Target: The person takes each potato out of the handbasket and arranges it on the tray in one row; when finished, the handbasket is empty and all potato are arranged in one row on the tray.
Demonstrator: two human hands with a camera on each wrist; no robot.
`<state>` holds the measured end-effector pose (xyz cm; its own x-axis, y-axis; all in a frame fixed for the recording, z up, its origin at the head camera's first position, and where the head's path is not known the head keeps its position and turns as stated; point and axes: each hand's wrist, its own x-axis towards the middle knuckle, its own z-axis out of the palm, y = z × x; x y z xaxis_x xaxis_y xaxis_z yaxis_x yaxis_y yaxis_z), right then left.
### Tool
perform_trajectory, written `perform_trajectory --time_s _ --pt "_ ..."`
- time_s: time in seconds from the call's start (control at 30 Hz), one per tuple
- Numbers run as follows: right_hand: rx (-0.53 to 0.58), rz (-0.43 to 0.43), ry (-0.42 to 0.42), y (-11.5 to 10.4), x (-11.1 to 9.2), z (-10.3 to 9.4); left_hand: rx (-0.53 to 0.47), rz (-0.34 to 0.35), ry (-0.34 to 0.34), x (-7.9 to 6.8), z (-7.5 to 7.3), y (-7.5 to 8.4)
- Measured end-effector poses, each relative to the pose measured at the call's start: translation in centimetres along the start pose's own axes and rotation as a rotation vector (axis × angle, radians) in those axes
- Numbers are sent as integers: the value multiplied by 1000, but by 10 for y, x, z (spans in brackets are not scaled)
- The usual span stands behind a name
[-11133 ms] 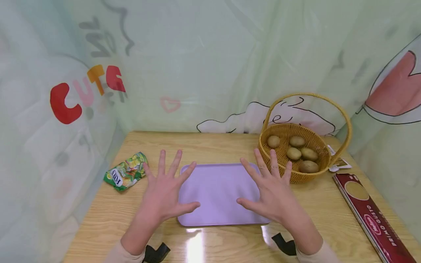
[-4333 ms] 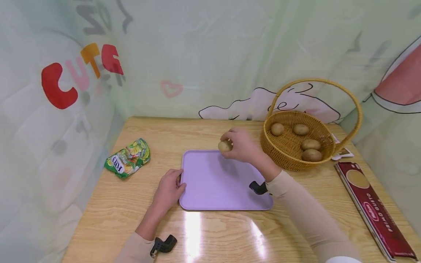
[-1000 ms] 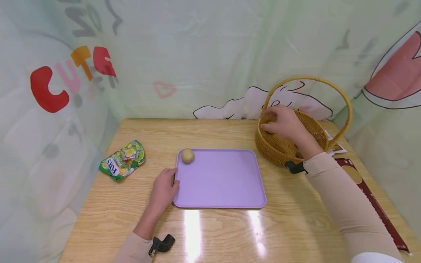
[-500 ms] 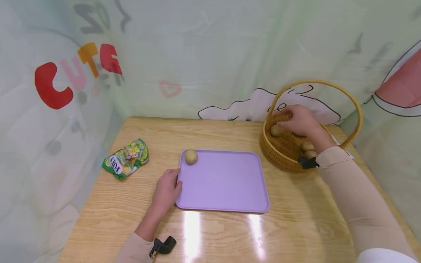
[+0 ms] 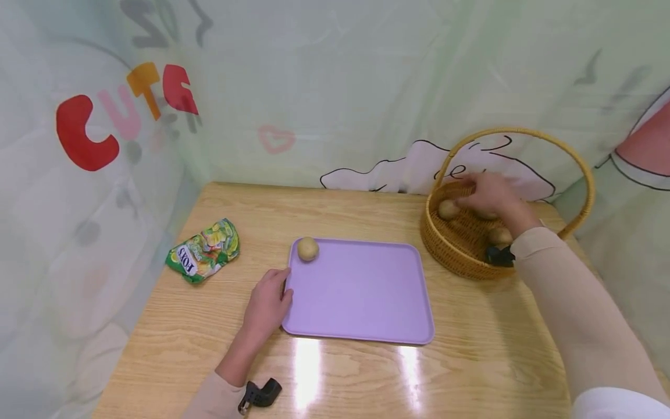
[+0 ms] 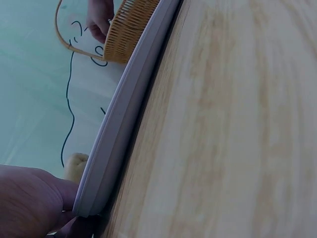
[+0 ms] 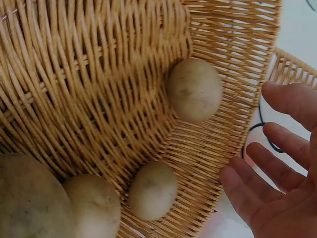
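Observation:
My left hand (image 5: 267, 302) grips the left edge of the lilac tray (image 5: 361, 291); in the left wrist view its thumb and fingers close on the tray's rim (image 6: 116, 124). One potato (image 5: 307, 249) lies in the tray's far left corner. Over the wicker basket (image 5: 455, 256) at the back right, my right hand (image 5: 489, 193) reaches in with fingers apart and nothing between them. The right wrist view shows that hand (image 7: 282, 163) beside a potato (image 7: 195, 90) against the basket wall, with several more potatoes lower in the basket.
A crumpled green sweets bag (image 5: 204, 250) lies left of the tray. The basket's tall handle (image 5: 523, 132) arches above my right hand. A curtain (image 5: 314, 87) with cartoon prints hangs behind the wooden table (image 5: 209, 349). My right sleeve (image 5: 581, 308) covers the table's right side.
First both hands hovered spread over the bare tray. Then my right hand carried a potato over, which now rests in the corner, and returned to the basket. My left hand took the tray's edge.

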<state>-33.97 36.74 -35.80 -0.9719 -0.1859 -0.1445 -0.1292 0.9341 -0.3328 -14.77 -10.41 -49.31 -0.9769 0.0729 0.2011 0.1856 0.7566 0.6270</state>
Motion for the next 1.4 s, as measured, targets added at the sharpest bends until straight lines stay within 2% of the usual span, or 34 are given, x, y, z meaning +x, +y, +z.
perform_trajectory --time_s 0.1,0.3,0.53,0.8,0.9,1.1,1.27,1.4 --pt "-9 -11 -26 6 3 6 -10 -3 -4 -3 -1 1" --pt "53 -38 -69 14 10 18 -27 -11 -9 -7 -2 3" --pt "25 -49 -121 22 18 35 -29 -1 -1 -9 -2 2" --pt "8 -36 -93 21 24 46 -19 -2 -6 -9 -1 -1" --pt "-4 -38 -66 22 25 46 -22 0 -4 -7 -1 -2" --pt "-21 -35 -26 24 14 32 -14 14 -2 -6 -1 1" --pt "-5 -40 -22 14 7 16 -20 6 -5 -7 0 -1" --pt "-58 -59 3 1 2 5 -26 -6 -2 -7 0 -2"
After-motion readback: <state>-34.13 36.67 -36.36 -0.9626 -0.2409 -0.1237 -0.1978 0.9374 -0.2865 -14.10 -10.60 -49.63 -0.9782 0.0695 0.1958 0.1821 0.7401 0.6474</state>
